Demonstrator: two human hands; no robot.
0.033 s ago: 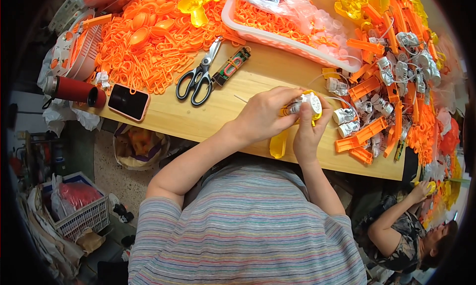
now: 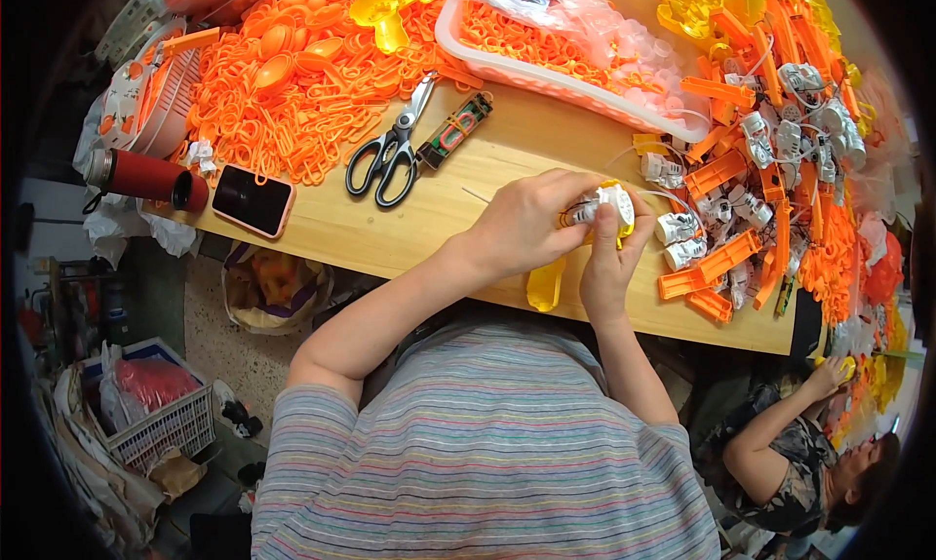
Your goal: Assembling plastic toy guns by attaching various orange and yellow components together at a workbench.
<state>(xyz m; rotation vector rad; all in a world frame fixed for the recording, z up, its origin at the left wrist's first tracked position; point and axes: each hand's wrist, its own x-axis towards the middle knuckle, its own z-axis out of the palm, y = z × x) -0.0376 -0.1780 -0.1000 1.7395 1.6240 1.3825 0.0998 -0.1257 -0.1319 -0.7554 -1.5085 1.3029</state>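
Over the table's front edge, both my hands work on a small white toy part with a round, perforated face [image 2: 615,201] and yellow plastic around its edge. My left hand [image 2: 531,221] pinches its left side, where thin dark wires show between the fingers. From the right, my right hand [image 2: 611,258] grips the part, with its thumb pressed against the white face. A long yellow plastic piece [image 2: 546,285] sticks out below the hands; whether it joins the held part is hidden. A thin pale wire [image 2: 475,195] extends to the left of my left hand.
Scissors [image 2: 392,155], a green circuit-like piece [image 2: 456,129], a phone [image 2: 253,201] and a red flask [image 2: 146,178] lie to the left. Orange parts [image 2: 283,102] and a plastic tray [image 2: 575,80] fill the back. White wired units [image 2: 680,229] pile right; another person [image 2: 795,443] sits beyond.
My hands and the held part have shifted very slightly to the right. The yellow piece below them has swung a little left. My grip looks the same.
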